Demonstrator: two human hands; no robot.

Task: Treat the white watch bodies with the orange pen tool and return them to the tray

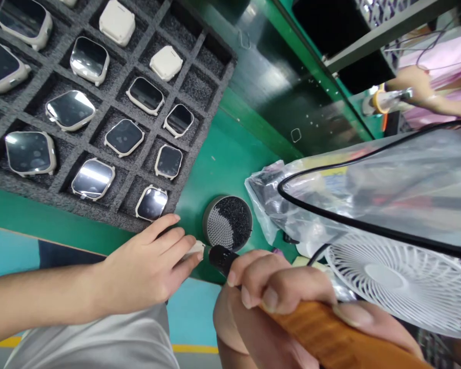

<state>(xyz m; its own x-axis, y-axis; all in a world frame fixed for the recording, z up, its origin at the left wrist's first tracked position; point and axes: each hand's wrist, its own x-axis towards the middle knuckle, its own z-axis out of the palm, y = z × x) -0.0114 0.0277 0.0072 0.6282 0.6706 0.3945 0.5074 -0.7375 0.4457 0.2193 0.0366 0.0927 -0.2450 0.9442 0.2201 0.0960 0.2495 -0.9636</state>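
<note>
My left hand [153, 266] is closed round a small cream watch case [196, 249], only its edge showing past the fingertips. My right hand [280, 297] grips an orange-handled electric screwdriver [330, 333], whose black tip [221, 258] meets the case. Both hands hover at the near edge of the green bench, just below a round tin of tiny black screws [228, 222]. Above my left hand lies a dark foam tray [205, 110] with several cream smartwatch cases in its cells, mostly screen up.
A white desk fan [399, 279] stands at the right. Over it lies a clear plastic bag [369, 179] with a black-rimmed cover. Behind runs a dark conveyor with green rails [253, 123]. Another person's arm in pink [426, 92] holds a tool at the far right.
</note>
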